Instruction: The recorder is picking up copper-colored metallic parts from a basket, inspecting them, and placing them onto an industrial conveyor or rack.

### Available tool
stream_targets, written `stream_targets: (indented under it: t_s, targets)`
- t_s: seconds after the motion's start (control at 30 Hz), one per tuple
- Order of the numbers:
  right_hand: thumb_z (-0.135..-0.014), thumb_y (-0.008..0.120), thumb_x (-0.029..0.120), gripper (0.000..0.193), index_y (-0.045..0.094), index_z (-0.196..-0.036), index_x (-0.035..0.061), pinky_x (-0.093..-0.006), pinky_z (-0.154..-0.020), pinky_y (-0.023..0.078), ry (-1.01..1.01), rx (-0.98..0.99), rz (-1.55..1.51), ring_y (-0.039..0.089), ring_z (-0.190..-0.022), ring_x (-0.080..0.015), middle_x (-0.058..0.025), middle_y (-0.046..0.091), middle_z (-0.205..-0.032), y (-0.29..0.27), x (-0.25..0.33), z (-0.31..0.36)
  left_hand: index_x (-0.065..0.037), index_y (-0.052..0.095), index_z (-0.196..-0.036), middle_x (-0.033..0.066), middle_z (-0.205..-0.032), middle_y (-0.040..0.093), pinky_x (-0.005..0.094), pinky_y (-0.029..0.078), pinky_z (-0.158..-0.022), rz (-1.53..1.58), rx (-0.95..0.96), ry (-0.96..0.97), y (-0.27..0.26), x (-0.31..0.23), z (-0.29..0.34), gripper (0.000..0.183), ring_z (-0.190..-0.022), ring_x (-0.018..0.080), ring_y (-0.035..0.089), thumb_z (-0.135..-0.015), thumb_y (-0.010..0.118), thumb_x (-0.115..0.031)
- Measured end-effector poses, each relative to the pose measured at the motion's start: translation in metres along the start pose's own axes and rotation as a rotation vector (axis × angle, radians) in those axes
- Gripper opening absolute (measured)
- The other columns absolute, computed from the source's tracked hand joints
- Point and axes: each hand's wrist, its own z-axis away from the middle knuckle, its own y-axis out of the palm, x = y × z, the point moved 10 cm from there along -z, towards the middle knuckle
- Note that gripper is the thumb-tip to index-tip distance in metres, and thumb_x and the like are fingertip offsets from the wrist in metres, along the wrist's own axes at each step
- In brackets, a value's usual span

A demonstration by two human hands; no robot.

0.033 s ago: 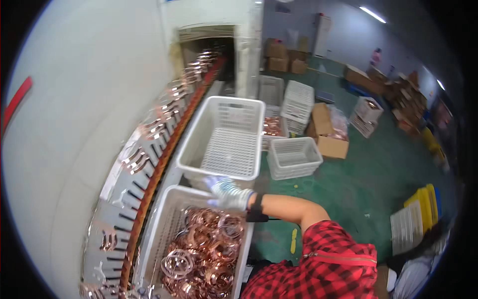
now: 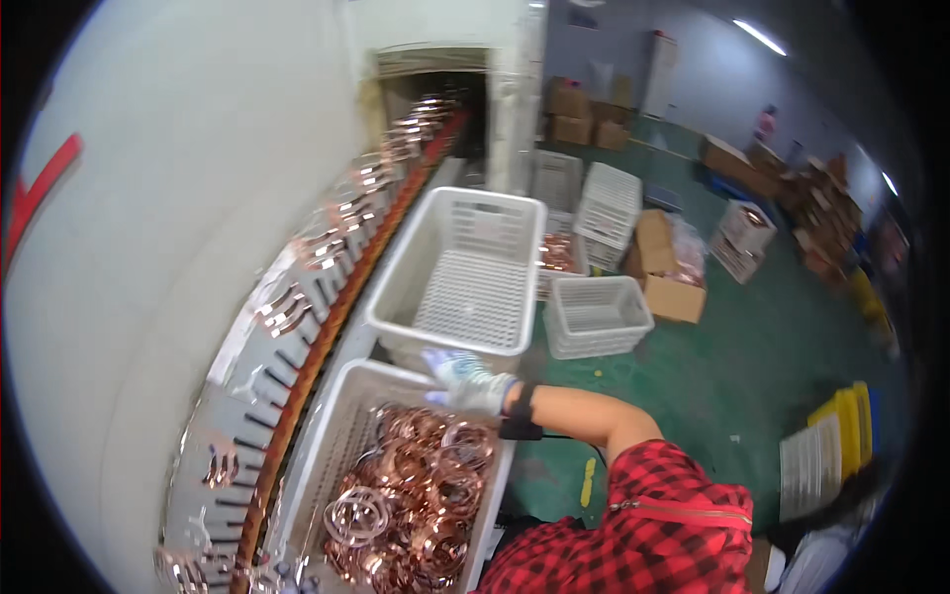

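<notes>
My right hand (image 2: 471, 382), in a striped white-and-blue glove with a dark band at the wrist, reaches over the far right corner of a grey plastic basket. Its fingers are stretched and apart, close to the near wall of an empty white basket (image 2: 450, 339); whether they touch it I cannot tell. Shiny copper-coloured rings (image 2: 411, 495) lie heaped in the grey basket (image 2: 341, 391). At the lower edge, small bluish shapes that look like fingertips of my left hand (image 2: 299, 577) show beside the grey basket; the rest is out of the picture.
Left of the baskets a slotted conveyor (image 2: 259, 421) carries copper-coloured ring pieces along a pale wall, from an opening (image 2: 435, 89). Stacked white baskets (image 2: 598, 317), an open carton (image 2: 675, 297) and a yellow-and-white stack (image 2: 826, 441) stand on the green floor (image 2: 693, 386).
The whole view has shifted slightly, so things appear a little farther right. My right hand keeps its place between the two baskets, fingers still stretched.
</notes>
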Motion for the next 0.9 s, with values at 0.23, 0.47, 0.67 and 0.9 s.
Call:
stream_targets:
  t_s: [0.23, 0.47, 0.67, 0.9]
  targets:
    - [-0.083, 0.066, 0.032, 0.073, 0.042, -0.139, -0.009, -0.049, -0.098, 0.047, -0.052, 0.035, 0.224, 0.059, -0.11, -0.0436, -0.0314, 0.059, -0.121, -0.001, 0.011, -0.009, -0.006, 0.055, -0.128, 0.0089, -0.12, 0.065, 0.0329, 0.056, -0.078, 0.8, -0.136, -0.333, -0.013, 0.032, 0.061, 0.05, -0.097, 0.0225, 0.069, -0.084, 0.074, -0.02]
    - [-0.082, 0.071, 0.029, 0.069, 0.045, -0.139, 0.001, -0.0479, -0.101, 0.046, -0.015, 0.045, 0.233, 0.057, -0.118, -0.0431, -0.0284, 0.058, -0.127, 0.005, 0.0, -0.059, -0.003, 0.058, -0.121, 0.0077, -0.081, 0.068, 0.0448, 0.054, -0.088, 1.056, -0.28, 0.026, -0.042, -0.023, 0.099, 0.047, -0.072, 0.0186, 0.067, -0.086, 0.075, -0.029]
    - [-0.082, 0.064, 0.014, 0.036, 0.062, -0.116, 0.0021, -0.0468, -0.087, 0.05, -0.206, 0.0, -0.131, 0.062, -0.103, -0.0444, -0.0249, 0.066, -0.107, 0.031, -0.001, -0.127, -0.011, 0.058, -0.125, 0.0093, -0.102, 0.072, 0.0553, 0.045, -0.106, 1.359, -0.563, 0.187, -0.081, -0.01, 0.151, 0.041, -0.093, 0.0236, 0.07, -0.087, 0.071, -0.015]
    - [-0.084, 0.064, 0.01, 0.035, 0.059, -0.117, -0.0014, -0.0402, -0.088, 0.05, -0.104, -0.018, -0.039, 0.065, -0.102, -0.0365, -0.0208, 0.068, -0.106, 0.04, -0.037, -0.149, -0.01, 0.06, -0.126, 0.0062, -0.11, 0.071, 0.0559, 0.035, -0.113, 1.398, -0.723, 0.242, -0.12, 0.02, 0.179, 0.044, -0.105, 0.0297, 0.067, -0.084, 0.073, -0.008]
